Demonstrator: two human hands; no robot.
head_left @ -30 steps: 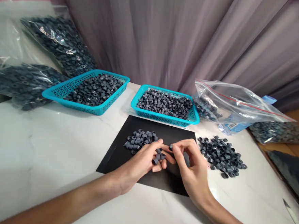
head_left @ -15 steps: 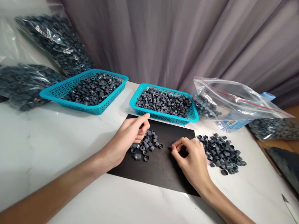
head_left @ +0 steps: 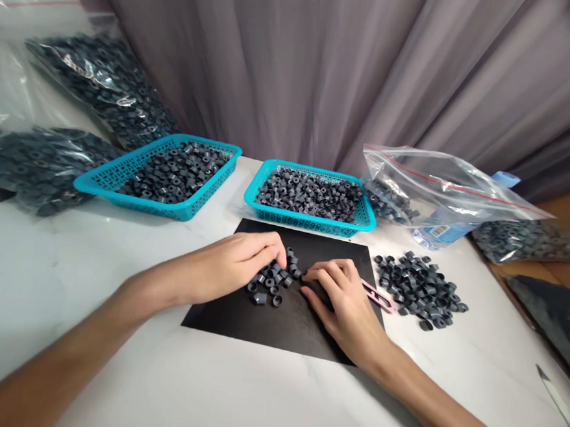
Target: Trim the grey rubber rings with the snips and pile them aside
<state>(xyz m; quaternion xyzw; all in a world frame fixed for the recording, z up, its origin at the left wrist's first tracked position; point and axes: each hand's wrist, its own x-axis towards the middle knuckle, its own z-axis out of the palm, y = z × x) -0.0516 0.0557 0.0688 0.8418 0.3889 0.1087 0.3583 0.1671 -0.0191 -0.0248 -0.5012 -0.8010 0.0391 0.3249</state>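
Note:
My left hand (head_left: 257,257) comes in over the left side of a small heap of dark grey plastic caps (head_left: 270,282), fingers bent down and pressed together. Whatever they may hold is hidden behind the hand. Low on the black mat (head_left: 257,329), my right hand (head_left: 340,292) rests with thumb and fingers apart, the fingertips beside a cap at the heap's right edge. A pink cutter with a slotted handle (head_left: 380,298) lies partly behind my right hand, across the mat's edge.
Two turquoise baskets (head_left: 187,212) (head_left: 308,224) full of caps stand at the back. More caps lie in a pile (head_left: 421,291) at right. Bags of caps (head_left: 103,90) fill the left; a zip bag (head_left: 443,185) and bottle (head_left: 442,232) stand right. A blade (head_left: 553,391) lies far right.
My right hand has moved left to the heap and its fingers have spread, uncovering the pink cutter. My left hand has turned from a raised fist to fingers pointing down at the caps.

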